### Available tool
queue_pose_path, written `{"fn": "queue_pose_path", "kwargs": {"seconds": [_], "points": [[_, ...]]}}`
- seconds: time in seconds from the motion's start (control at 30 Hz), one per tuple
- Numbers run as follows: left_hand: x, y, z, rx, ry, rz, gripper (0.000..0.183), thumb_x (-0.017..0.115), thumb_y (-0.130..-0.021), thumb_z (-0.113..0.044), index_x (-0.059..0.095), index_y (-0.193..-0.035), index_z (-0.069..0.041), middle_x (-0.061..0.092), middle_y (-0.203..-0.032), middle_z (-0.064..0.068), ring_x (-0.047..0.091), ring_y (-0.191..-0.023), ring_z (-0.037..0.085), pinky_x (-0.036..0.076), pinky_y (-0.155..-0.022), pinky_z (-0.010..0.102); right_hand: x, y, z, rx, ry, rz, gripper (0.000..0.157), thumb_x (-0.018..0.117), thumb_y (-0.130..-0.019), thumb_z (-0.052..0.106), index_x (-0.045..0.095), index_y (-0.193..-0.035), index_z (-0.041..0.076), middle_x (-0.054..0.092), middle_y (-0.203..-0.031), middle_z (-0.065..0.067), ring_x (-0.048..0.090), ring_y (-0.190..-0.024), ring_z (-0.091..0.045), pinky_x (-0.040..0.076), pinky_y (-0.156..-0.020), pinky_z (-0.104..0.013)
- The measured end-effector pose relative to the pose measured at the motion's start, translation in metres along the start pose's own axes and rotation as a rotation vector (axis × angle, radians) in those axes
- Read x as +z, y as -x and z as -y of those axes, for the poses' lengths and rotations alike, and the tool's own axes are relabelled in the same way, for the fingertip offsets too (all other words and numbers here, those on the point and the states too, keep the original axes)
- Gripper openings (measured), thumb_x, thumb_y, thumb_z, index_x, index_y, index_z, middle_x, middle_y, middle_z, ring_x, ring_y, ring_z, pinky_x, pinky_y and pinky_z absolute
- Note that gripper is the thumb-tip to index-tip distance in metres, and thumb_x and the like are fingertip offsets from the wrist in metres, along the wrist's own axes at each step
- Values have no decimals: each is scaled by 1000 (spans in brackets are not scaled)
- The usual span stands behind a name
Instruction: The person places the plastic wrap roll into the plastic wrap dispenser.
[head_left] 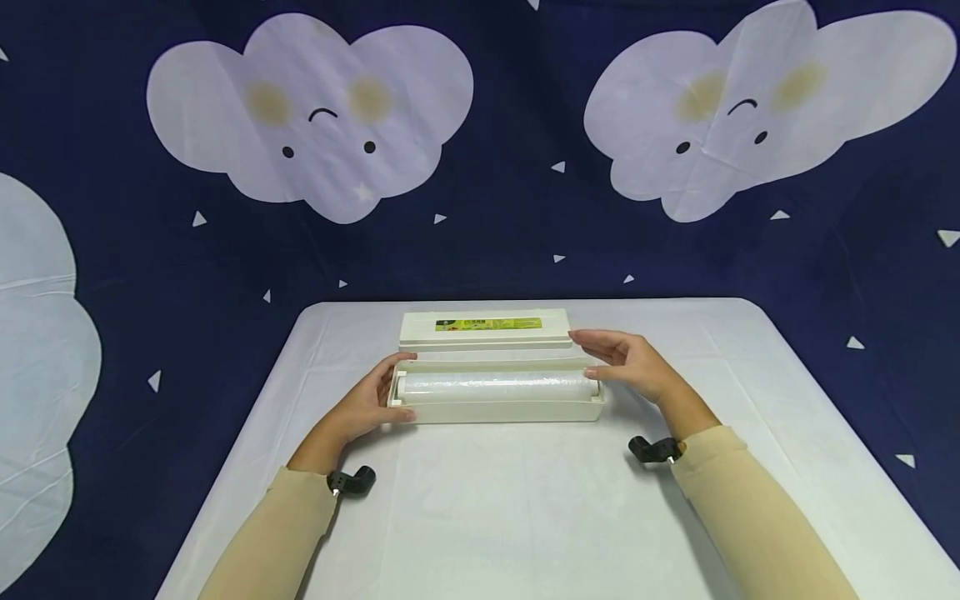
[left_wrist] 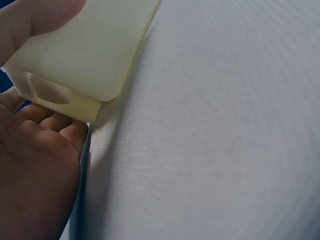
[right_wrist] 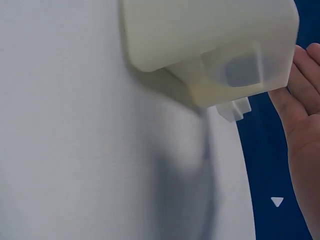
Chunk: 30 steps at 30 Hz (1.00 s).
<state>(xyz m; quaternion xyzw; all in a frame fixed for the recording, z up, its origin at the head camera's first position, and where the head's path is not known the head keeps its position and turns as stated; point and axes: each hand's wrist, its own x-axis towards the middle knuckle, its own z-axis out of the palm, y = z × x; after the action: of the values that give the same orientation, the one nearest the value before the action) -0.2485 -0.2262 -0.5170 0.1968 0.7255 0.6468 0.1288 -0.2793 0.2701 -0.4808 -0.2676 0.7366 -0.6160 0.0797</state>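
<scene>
A long cream cling film box (head_left: pixel 502 412) sits lidless on the table, a roll of clear cling film (head_left: pixel 495 385) lying inside it. My left hand (head_left: pixel 367 402) grips the box's left end, thumb on the front wall and fingers round the back. In the left wrist view that hand (left_wrist: pixel 40 165) is beside the box end (left_wrist: pixel 65 102), which has an oval hole. At the other end, my right hand (head_left: pixel 633 364) has its thumb by the roll's right tip and its fingers stretched out behind. The right wrist view shows those fingers (right_wrist: pixel 300 82) extended past the box (right_wrist: pixel 210 35).
Behind the box lies its cream lid (head_left: pixel 487 330) with a yellow-green label. The white cloth-covered table (head_left: pixel 510 508) has its far edge against a dark blue curtain (head_left: pixel 517 233) printed with clouds. A black wrist camera (head_left: pixel 652 450) is strapped by each cuff.
</scene>
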Motion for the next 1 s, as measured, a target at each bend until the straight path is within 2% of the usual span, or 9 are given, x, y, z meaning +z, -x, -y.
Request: {"fn": "queue_pose_path", "kwargs": {"seconds": [0.17,0.33,0.6,1.0], "points": [[0,0,1,9,-1,3,109,90,-72,15,34,-162,-10,47,-149,25,55,-127,35,54,-100,34,2,4,-5,-48,-8,23,74,82,-87,-8,46,-151,-12,46,-156,-26,40,-146,-42,33,-119,-38],[-1,-1,2,1,7,1,109,91,-72,13,35,-162,-13,47,-148,23,54,-128,36,55,-100,35,4,9,-9,-50,-17,42,81,83,-85,-8,42,-154,-11,43,-159,-25,36,-148,-43,30,-121,-36],[-1,-1,2,11,12,6,109,90,-72,14,33,-162,-11,46,-150,24,54,-128,36,54,-100,35,10,17,-17,-26,-40,58,90,87,-78,-10,39,-155,-12,37,-161,-28,32,-148,-49,35,-116,-29],[0,0,1,5,13,0,109,90,-72,14,33,-162,-10,48,-146,23,55,-126,37,55,-100,36,15,24,-19,-9,-36,22,95,90,-74,-11,40,-155,-10,36,-161,-29,32,-149,-45,36,-115,-26]]}}
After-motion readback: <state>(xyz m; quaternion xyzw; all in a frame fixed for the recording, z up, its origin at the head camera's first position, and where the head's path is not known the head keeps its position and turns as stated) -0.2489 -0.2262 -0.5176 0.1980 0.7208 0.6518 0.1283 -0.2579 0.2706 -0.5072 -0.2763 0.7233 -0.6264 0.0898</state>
